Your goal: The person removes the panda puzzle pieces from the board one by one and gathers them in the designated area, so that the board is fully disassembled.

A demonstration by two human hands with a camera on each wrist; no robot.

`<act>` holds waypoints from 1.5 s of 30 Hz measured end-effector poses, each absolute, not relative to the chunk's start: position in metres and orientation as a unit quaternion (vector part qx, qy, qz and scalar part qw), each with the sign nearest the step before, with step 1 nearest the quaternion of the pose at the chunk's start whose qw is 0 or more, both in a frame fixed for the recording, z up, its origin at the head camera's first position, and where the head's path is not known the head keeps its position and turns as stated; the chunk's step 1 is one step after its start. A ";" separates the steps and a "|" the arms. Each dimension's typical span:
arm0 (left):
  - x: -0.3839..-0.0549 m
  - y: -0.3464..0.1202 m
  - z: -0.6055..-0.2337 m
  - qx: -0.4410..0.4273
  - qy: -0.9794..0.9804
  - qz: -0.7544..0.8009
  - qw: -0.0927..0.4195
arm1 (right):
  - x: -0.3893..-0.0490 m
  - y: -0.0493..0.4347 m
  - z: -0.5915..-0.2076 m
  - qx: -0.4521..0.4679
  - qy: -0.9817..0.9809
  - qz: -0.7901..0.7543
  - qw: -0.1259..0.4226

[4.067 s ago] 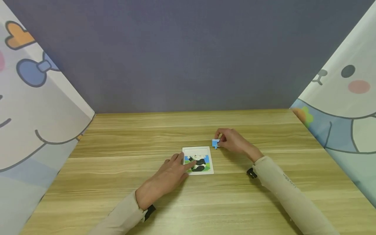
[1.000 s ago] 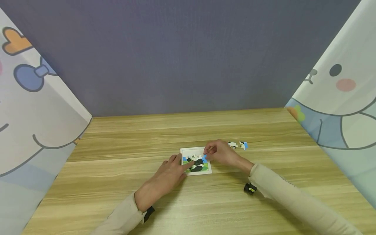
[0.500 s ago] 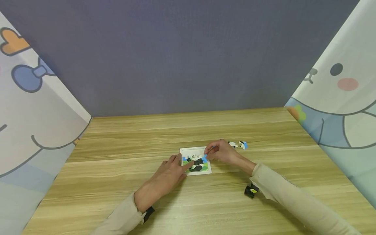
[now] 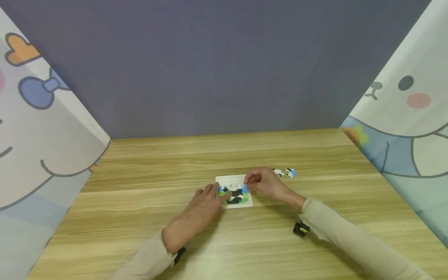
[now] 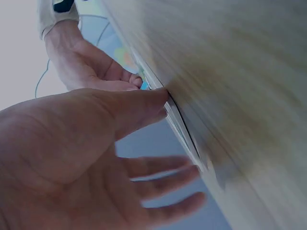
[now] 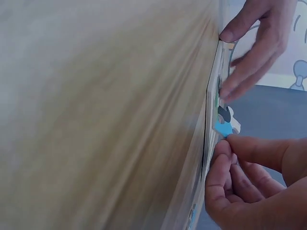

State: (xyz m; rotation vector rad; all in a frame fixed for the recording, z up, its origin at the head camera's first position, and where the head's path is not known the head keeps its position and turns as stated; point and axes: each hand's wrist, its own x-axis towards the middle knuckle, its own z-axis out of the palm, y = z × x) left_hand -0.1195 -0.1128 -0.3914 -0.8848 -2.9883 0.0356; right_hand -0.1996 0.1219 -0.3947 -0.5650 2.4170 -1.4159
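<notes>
A small panda jigsaw puzzle in a white frame (image 4: 233,206) lies on the wooden table. Its upper part shows bare white tray, with pieces joined below. My left hand (image 4: 200,210) rests over the frame's left side. Its index finger presses on the panda picture, and the thumb touches the near edge. At the right side, my right hand (image 4: 267,182) pinches a blue puzzle piece (image 6: 223,128) between thumb and fingertips. The piece stands tilted at the puzzle's surface in the right wrist view; whether it is seated cannot be told.
Two loose puzzle pieces lie behind my right hand: a black-and-white piece (image 4: 278,172) and a piece with blue (image 4: 291,173). A dark wall (image 4: 224,70) rises at the table's far edge, and cartoon-printed panels (image 4: 402,155) stand at both sides.
Over four seconds, my right hand has brought the blue piece from beyond the frame's upper right corner down to its right side. In the last second both hands barely move.
</notes>
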 end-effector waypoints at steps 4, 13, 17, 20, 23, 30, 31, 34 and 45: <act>-0.115 -0.104 -0.391 -0.312 -0.950 0.027 0.012 | -0.201 0.121 -0.395 -0.178 0.841 -0.487 0.156; -0.107 -0.100 -0.389 -0.300 -0.951 -0.045 -0.051 | -0.201 0.120 -0.396 -0.182 0.838 -0.491 0.151; -0.107 -0.100 -0.387 -0.295 -0.952 -0.050 -0.059 | -0.199 0.120 -0.397 -0.201 0.834 -0.498 0.125; -0.107 -0.101 -0.386 -0.296 -0.952 -0.050 -0.062 | -0.197 0.119 -0.396 -0.233 0.838 -0.485 0.094; -0.108 -0.103 -0.386 -0.301 -0.950 -0.051 -0.065 | -0.195 0.118 -0.396 -0.265 0.840 -0.467 0.077; -0.111 -0.106 -0.389 -0.310 -0.948 -0.058 -0.042 | -0.195 0.117 -0.393 -0.265 0.844 -0.455 0.099; -0.111 -0.106 -0.390 -0.308 -0.948 -0.060 -0.043 | -0.195 0.117 -0.393 -0.266 0.844 -0.455 0.101; -0.111 -0.107 -0.392 -0.306 -0.949 -0.064 -0.045 | -0.195 0.117 -0.394 -0.269 0.842 -0.458 0.099; -0.112 -0.109 -0.390 -0.309 -0.948 -0.055 -0.051 | -0.193 0.116 -0.393 -0.283 0.848 -0.442 0.074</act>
